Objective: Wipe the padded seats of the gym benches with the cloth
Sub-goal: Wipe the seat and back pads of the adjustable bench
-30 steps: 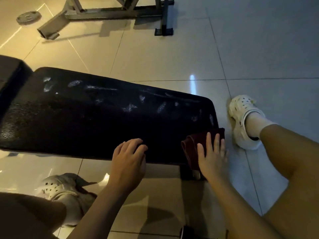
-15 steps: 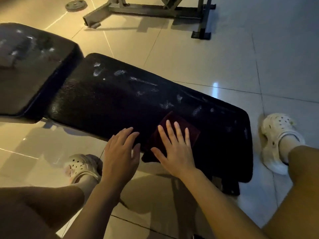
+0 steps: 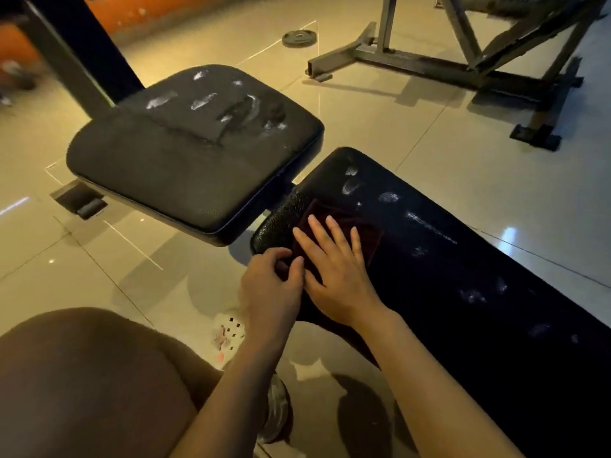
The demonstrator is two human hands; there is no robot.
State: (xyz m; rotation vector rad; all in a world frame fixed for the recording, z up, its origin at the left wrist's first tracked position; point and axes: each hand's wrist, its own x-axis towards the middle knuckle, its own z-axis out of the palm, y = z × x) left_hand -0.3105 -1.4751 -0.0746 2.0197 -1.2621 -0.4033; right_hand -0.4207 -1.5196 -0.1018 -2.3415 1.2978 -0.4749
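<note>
At lower centre, the right hand (image 3: 337, 272) presses flat, fingers straight, on one dark red cloth (image 3: 344, 226) at the long pad's (image 3: 463, 276) left end. The left hand (image 3: 269, 289) pinches the cloth's edge. Beyond, one smudged seat pad (image 3: 185, 153); far, one weight plate (image 3: 299, 38), one grey frame (image 3: 429, 66).

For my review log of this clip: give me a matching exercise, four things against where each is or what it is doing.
Things:
1. right hand
2. cloth
3. weight plate
4. left hand

Places or states:
A. lying on the floor
B. spread on the long pad
C. flat on the cloth
D. fingers curled at the cloth's near edge

Pairs: 1-C, 2-B, 3-A, 4-D
</note>
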